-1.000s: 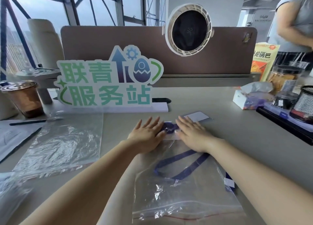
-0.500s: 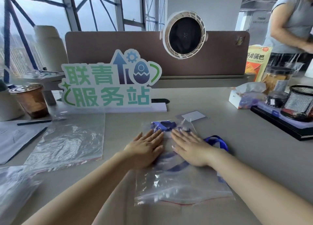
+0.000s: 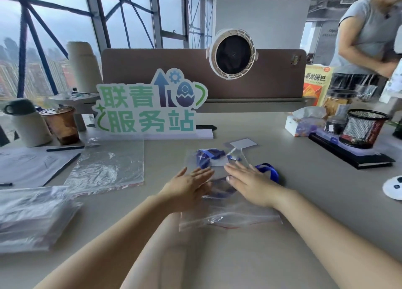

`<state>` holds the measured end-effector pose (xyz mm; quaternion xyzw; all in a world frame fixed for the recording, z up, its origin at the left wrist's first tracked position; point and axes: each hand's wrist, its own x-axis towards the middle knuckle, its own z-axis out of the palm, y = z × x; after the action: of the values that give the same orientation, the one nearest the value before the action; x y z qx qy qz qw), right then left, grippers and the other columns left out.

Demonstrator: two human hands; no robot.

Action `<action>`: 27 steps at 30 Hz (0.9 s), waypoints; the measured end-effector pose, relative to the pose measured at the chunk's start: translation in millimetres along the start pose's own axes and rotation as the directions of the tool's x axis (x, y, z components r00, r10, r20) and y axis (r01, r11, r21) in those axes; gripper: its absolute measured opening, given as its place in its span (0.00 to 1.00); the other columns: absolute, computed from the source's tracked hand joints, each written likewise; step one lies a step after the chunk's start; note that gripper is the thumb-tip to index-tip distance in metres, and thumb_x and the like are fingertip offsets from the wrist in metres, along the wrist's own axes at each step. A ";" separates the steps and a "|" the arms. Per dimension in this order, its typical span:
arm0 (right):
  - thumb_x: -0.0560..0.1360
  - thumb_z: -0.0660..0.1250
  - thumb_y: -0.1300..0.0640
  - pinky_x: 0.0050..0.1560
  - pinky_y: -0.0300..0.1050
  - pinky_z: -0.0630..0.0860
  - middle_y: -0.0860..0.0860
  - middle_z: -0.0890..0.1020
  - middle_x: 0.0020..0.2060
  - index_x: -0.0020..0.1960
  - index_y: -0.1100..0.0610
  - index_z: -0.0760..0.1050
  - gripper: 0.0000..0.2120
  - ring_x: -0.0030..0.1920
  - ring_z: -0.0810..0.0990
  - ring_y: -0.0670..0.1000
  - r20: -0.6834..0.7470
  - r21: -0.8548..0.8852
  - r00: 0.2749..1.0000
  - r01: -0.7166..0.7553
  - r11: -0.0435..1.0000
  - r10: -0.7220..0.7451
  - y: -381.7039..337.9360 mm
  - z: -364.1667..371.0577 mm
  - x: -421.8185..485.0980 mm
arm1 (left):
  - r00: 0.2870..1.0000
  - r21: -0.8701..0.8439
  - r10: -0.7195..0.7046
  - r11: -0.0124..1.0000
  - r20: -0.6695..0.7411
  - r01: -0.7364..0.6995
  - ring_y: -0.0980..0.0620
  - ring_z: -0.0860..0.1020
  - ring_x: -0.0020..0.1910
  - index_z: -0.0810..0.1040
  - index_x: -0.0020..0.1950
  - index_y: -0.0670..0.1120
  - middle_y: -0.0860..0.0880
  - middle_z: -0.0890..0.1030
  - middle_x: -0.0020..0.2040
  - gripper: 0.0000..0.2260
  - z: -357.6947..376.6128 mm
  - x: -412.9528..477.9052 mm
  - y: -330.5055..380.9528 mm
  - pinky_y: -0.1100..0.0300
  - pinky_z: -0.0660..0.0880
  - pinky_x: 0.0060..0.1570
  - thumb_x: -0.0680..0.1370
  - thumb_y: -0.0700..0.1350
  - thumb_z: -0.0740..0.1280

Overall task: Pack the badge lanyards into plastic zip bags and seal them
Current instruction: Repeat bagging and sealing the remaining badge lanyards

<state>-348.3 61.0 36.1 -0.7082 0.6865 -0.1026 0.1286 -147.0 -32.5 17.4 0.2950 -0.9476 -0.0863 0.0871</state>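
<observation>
Head camera is showing both hands lying flat and open, fingers stretched: the left hand [image 3: 188, 185] and right hand [image 3: 250, 183] are pressing side by side on a clear zip bag [image 3: 230, 218] on the grey desk [image 3: 304, 191]. The blue lanyard [image 3: 270, 172] is sitting partly inside, one loop poking out beside the right hand. An empty bag [image 3: 106, 166] is lying to the left, before a green sign [image 3: 150, 110]; windows are filling the back.
</observation>
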 end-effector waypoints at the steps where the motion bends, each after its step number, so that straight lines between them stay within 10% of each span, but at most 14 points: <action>1: 0.82 0.46 0.46 0.74 0.43 0.38 0.41 0.51 0.76 0.77 0.49 0.50 0.24 0.75 0.43 0.41 -0.021 0.054 1.000 0.011 0.998 -0.010 -2.5 -3.2 -7.3 | 0.998 -0.032 -0.002 0.999 -0.064 0.000 0.59 0.54 0.75 0.58 0.75 0.55 0.57 0.59 0.76 0.23 -4.7 -4.7 3.5 0.53 0.46 0.75 0.80 0.57 0.46; 6: 0.81 0.46 0.44 0.75 0.44 0.38 0.42 0.47 0.77 0.77 0.48 0.48 0.26 0.76 0.42 0.42 0.109 -0.152 0.994 0.026 0.988 -0.009 -5.2 24.8 -46.8 | 0.992 -0.004 0.048 0.999 0.121 -0.048 0.64 0.45 0.74 0.54 0.76 0.57 0.60 0.53 0.76 0.22 8.4 -43.4 19.9 0.53 0.42 0.75 0.81 0.58 0.46; 12: 0.81 0.50 0.46 0.74 0.40 0.41 0.41 0.54 0.75 0.74 0.49 0.60 0.23 0.75 0.50 0.42 -0.287 0.013 0.956 0.068 0.998 -0.062 -20.4 27.1 -83.9 | 0.982 -0.074 0.069 0.994 -0.175 -0.083 0.65 0.49 0.74 0.61 0.74 0.58 0.64 0.57 0.73 0.33 -2.6 -76.9 34.4 0.57 0.44 0.75 0.74 0.70 0.39; 20: 0.68 0.32 0.33 0.72 0.40 0.36 0.37 0.51 0.74 0.76 0.44 0.50 0.39 0.72 0.41 0.37 -0.063 -0.121 0.993 0.091 0.988 -0.100 -42.7 46.6 -117.9 | 0.995 0.054 0.006 0.998 0.101 -0.012 0.62 0.41 0.75 0.46 0.77 0.59 0.61 0.46 0.77 0.37 15.1 -120.9 61.5 0.58 0.38 0.74 0.70 0.70 0.33; 27: 0.81 0.45 0.44 0.73 0.41 0.35 0.38 0.54 0.74 0.74 0.40 0.53 0.22 0.76 0.43 0.42 -0.103 -0.156 0.987 0.105 0.982 -0.122 -43.0 52.5 -125.6 | 0.996 0.054 -0.013 0.998 0.091 0.008 0.61 0.43 0.75 0.50 0.76 0.61 0.61 0.49 0.77 0.27 15.1 -128.0 69.4 0.57 0.40 0.75 0.77 0.64 0.42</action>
<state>-295.3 189.7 4.2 -0.7471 0.6568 -0.0973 0.0301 -84.3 99.0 3.0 0.2979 -0.9510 -0.0745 0.0355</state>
